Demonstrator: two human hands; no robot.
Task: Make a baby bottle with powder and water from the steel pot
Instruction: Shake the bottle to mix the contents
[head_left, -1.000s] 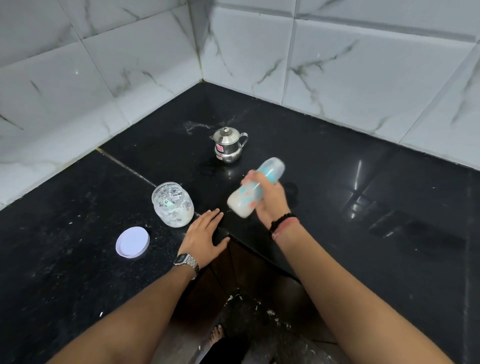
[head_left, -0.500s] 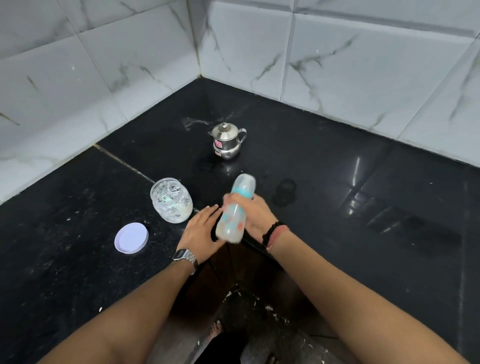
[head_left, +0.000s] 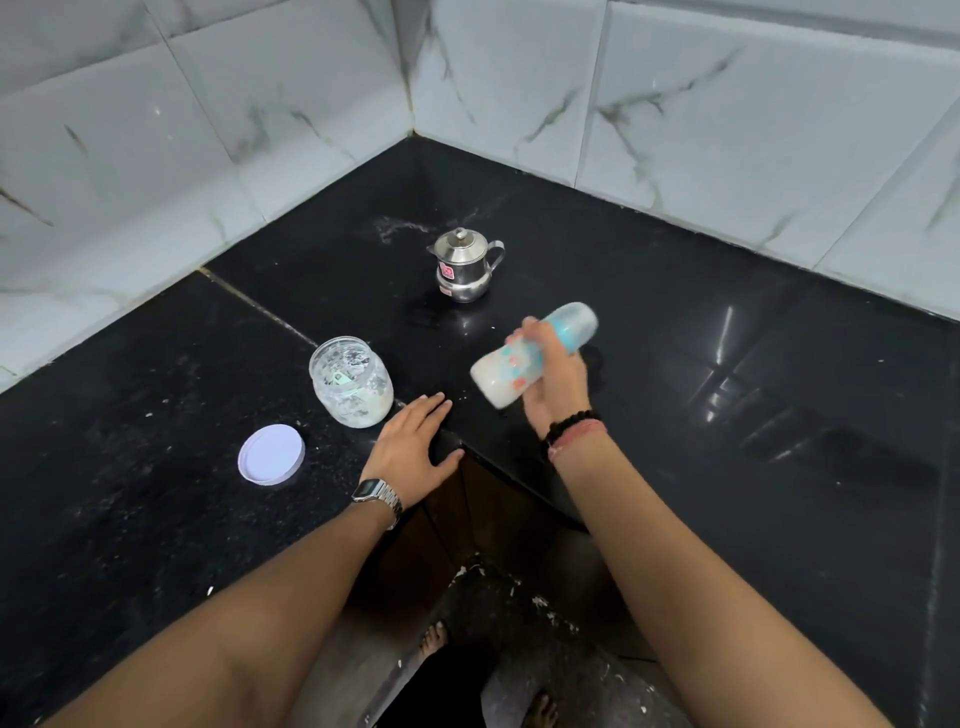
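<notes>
Bottle (head_left: 524, 364) milky, tilted, right fingers (head_left: 540, 338) wrapped round; left hand (head_left: 413, 447) flat, empty.

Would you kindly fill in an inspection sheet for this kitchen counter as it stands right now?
Surface: black stone counter, glossy, white specks on the left part.
Job's things: baby bottle capped, tilted, milky inside; steel pot lidded, upright; powder jar open; jar lid lying apart from it.
Clutter: nothing seen.
Hands: right hand grips the bottle; left hand flat at the counter edge.
Cables: nothing seen.
Surroundings: white marbled wall tiles; bare feet on the floor.
</notes>
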